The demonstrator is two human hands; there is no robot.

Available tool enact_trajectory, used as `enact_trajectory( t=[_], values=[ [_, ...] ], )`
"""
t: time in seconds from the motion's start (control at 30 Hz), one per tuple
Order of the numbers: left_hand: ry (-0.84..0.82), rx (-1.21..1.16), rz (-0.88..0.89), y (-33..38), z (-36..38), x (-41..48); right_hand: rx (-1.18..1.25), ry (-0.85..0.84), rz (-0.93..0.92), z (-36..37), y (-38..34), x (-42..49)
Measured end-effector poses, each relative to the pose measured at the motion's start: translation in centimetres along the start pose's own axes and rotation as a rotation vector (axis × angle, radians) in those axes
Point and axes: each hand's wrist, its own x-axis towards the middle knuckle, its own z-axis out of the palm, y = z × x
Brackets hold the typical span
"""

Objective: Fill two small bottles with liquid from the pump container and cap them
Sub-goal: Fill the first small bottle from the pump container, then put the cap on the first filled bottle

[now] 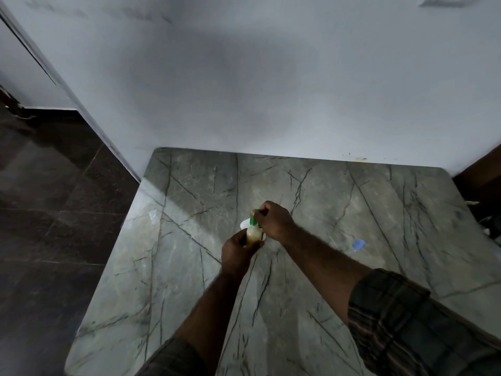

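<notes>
On the marbled desk [189, 267], the left grip [237, 252] clamps a bottle [252, 236] of amber liquid; the right grip [273, 219] clamps the green pump [253, 219]. A blue cap [358, 244] lies apart, rightward.

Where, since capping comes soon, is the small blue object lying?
In the head view, the small blue object lies on the marble table, right of the right hand gripping the green pump, apart from both.

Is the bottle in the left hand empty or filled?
Filled, at least partly: yellowish liquid shows inside the bottle. The left hand hides its lower part.
</notes>
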Motion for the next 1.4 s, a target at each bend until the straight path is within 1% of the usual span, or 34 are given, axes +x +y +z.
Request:
enact_trajectory(
  t=[0.1,0.2,0.33,0.67,0.77,0.83,0.9,1.0,1.1,1.17,1.2,1.27,1.4],
  values=[
    [0.002,0.022,0.004,0.0,-0.4,0.0,-0.016,0.023,0.021,0.3,-0.2,0.0],
    [0.013,0.038,0.005,-0.1,-0.6,0.0,-0.053,0.004,0.004,0.3,-0.2,0.3],
    [0.018,0.024,0.005,-0.1,-0.9,-0.4,-0.044,-0.010,0.000,0.3,-0.1,0.4],
    [0.012,0.011,0.020,0.2,-1.1,-0.8,-0.090,-0.031,-0.084,0.1,0.1,0.4],
    [0.000,0.010,0.018,0.2,-1.0,-0.8,-0.051,-0.019,-0.044,0.0,0.2,0.5],
    [0.001,-0.001,0.011,0.0,-1.1,-0.8,0.026,0.039,-0.003,-0.6,1.0,0.3],
    [0.001,-0.016,0.005,-0.3,-1.2,-0.8,0.136,0.148,0.046,-1.7,3.2,-0.2],
    [-0.010,-0.048,-0.008,-0.9,-1.1,-0.9,0.239,0.378,0.157,-3.6,9.6,-2.1],
    [-0.016,-0.065,-0.030,-1.5,-0.7,-1.1,0.193,0.565,0.326,-4.8,17.0,-4.8],
    [-0.013,-0.058,-0.040,-1.7,-0.4,-1.3,0.132,0.639,0.404,-5.1,21.1,-6.3],
    [-0.012,-0.050,-0.042,-1.9,-0.3,-1.3,0.109,0.651,0.424,-5.2,22.7,-6.9],
    [-0.015,-0.036,-0.046,-2.0,0.0,-1.5,0.071,0.622,0.438,-5.1,24.8,-7.6],
    [-0.021,-0.034,-0.048,-1.9,0.6,-1.9,-0.030,0.504,0.370,-4.4,25.6,-7.3]
  ],
)
